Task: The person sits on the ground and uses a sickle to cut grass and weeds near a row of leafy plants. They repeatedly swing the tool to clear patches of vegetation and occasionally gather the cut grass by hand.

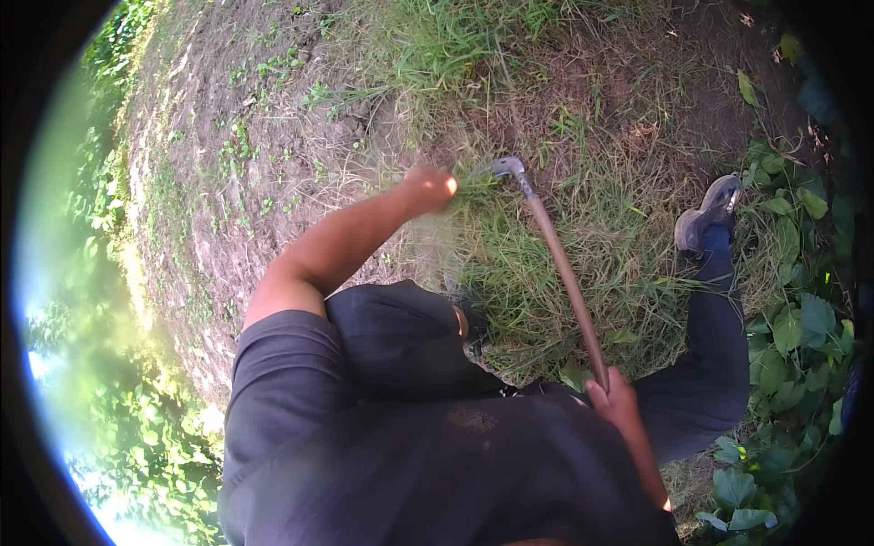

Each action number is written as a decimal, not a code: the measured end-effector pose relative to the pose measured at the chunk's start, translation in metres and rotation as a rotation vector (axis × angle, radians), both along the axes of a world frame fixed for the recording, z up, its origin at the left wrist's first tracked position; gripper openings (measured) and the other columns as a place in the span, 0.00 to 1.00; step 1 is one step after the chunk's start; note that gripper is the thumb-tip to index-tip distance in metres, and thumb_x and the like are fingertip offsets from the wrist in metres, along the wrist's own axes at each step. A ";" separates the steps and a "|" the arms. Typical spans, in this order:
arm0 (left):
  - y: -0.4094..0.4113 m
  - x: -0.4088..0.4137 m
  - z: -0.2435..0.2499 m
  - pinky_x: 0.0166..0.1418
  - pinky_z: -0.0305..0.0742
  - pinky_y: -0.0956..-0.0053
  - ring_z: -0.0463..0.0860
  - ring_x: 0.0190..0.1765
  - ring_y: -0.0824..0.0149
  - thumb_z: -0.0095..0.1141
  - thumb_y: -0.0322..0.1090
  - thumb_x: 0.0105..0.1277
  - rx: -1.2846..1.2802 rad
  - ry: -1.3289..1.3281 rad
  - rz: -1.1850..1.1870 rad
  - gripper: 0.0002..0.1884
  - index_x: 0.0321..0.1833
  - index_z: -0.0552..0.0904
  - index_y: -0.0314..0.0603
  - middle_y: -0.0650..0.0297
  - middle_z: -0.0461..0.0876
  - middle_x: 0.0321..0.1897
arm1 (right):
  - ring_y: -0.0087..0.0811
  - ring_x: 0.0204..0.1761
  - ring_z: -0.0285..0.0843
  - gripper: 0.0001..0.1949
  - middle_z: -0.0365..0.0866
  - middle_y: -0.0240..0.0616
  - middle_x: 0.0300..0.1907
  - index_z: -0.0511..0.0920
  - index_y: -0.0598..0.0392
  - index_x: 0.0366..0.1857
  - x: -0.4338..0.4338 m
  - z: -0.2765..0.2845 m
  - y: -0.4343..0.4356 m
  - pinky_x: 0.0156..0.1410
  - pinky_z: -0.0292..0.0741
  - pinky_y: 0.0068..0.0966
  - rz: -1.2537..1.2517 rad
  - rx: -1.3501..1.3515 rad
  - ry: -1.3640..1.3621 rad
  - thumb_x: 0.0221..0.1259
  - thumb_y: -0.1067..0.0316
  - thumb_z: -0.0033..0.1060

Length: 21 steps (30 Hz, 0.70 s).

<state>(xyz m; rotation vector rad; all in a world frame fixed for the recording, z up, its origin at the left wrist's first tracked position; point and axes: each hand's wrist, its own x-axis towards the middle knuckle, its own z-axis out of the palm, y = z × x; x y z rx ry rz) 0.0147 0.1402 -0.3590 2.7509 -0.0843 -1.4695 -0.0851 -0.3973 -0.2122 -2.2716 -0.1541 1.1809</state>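
Note:
My right hand (613, 392) is closed round the lower end of the wooden handle of a long-handled tool (563, 269). The handle slants up and away to a curved metal head (509, 166), which lies low over the grass. My left hand (431, 191) is out in front, a little left of the metal head, beside a tuft of green grass (474, 188). It looks bunched, but blur hides its fingers and whether they grip any blades. Cut or flattened grass (519, 252) lies beneath the handle.
My shoe (710, 211) stands at the right, by broad-leaved vines (795, 327). Bare soil (225, 136) with small weeds spreads on the left. Taller grass (450, 48) grows farther ahead. Bright leafy plants (136, 423) line the far left.

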 end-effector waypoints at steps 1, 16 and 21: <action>-0.013 -0.022 0.005 0.57 0.91 0.54 0.95 0.58 0.50 0.65 0.34 0.67 -0.034 0.018 -0.026 0.13 0.51 0.93 0.38 0.52 0.95 0.52 | 0.48 0.33 0.89 0.14 0.87 0.50 0.32 0.80 0.57 0.48 -0.002 0.017 -0.008 0.43 0.83 0.43 -0.007 0.020 -0.003 0.77 0.57 0.72; -0.001 -0.172 0.071 0.63 0.82 0.43 0.89 0.60 0.35 0.65 0.34 0.72 -0.303 -0.007 0.401 0.16 0.60 0.87 0.37 0.38 0.90 0.51 | 0.20 0.21 0.74 0.11 0.74 0.29 0.25 0.77 0.55 0.49 0.068 0.002 0.065 0.24 0.73 0.30 -0.267 0.207 0.357 0.86 0.59 0.62; 0.028 -0.186 0.051 0.51 0.83 0.52 0.86 0.41 0.41 0.73 0.33 0.72 -0.359 -0.346 0.851 0.11 0.49 0.86 0.35 0.41 0.88 0.36 | 0.37 0.30 0.84 0.15 0.80 0.44 0.28 0.78 0.59 0.49 0.038 -0.031 0.093 0.40 0.80 0.42 0.137 0.064 0.105 0.81 0.56 0.67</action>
